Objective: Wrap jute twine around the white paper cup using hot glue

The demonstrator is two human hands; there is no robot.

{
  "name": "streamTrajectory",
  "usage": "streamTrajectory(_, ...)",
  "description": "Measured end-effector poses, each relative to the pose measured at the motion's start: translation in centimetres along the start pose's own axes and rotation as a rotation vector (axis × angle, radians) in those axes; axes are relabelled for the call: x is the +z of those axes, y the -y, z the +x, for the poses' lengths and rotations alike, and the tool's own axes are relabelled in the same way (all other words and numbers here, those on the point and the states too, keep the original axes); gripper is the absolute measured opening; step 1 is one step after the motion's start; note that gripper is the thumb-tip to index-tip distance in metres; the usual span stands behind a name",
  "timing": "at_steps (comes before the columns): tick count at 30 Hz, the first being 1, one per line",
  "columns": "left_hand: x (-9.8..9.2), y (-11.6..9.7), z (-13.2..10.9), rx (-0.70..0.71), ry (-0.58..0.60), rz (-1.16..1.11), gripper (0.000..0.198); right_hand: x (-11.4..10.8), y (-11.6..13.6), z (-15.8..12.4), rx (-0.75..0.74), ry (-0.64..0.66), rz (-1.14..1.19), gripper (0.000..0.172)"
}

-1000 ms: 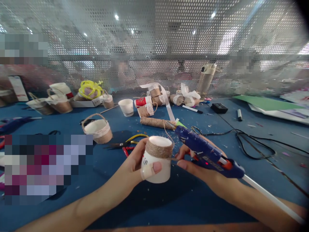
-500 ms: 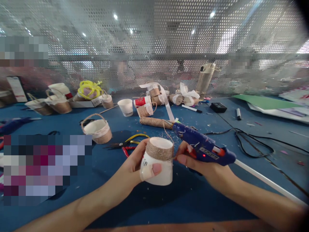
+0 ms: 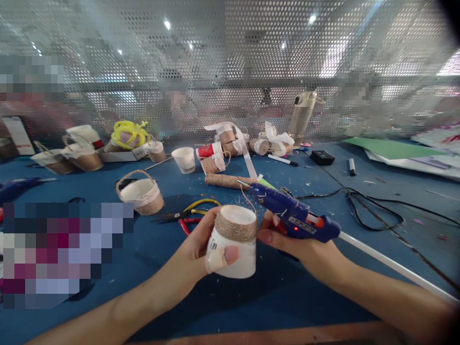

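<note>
My left hand (image 3: 206, 242) is closed around a white paper cup (image 3: 237, 261), its thumb across the front. Brown twine (image 3: 235, 227) is wound in rows around the cup's upper part, and a loose strand rises behind the rim. In my right hand (image 3: 287, 239) is a blue glue gun (image 3: 291, 211) with a small red light and a long white glue stick (image 3: 388, 266) out of its back. The thumb and index finger of that hand press close to the cup's right side. Beyond the nozzle lies a roll of twine (image 3: 224, 181).
Scissors (image 3: 187, 213) with red and yellow handles lie left of the cup. A twine-wrapped basket cup (image 3: 145, 194) stands further left. Behind are a plain paper cup (image 3: 184, 160), a bottle (image 3: 302, 117), a marker (image 3: 283, 160) and a black cable (image 3: 362, 211). A perforated panel (image 3: 230, 62) closes off the back.
The glue gun has shifted slightly left, its nozzle now in front of the twine roll. My right fingers sit closer to the cup. The left hand's hold is unchanged.
</note>
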State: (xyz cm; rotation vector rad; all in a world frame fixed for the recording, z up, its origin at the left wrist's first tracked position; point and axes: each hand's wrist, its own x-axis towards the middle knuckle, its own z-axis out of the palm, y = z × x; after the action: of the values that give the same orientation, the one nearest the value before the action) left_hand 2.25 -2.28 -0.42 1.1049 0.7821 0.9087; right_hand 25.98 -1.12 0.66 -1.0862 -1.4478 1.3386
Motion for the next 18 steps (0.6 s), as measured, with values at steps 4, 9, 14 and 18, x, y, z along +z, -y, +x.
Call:
streamTrajectory(4,0.11,0.07,-0.01,-0.020,-0.021,-0.007,0.056,0.00,-0.02,0.03,-0.016,0.001,0.003,0.019)
streamTrajectory(9,-0.16,0.11,-0.10,-0.043,0.006,-0.002,0.052,0.13,-0.13,-0.12,-0.046,0.041,0.027,0.016)
streamTrajectory(14,0.01,-0.35,-0.18,-0.090,0.074,0.014,0.062,0.16,-0.54,-0.16,-0.067,0.054,0.058,0.019)
streamTrajectory(18,0.75,-0.69,0.11,-0.125,0.084,0.097,0.070,0.21,-0.90,-0.16,-0.066,-0.057,-0.026,0.025)
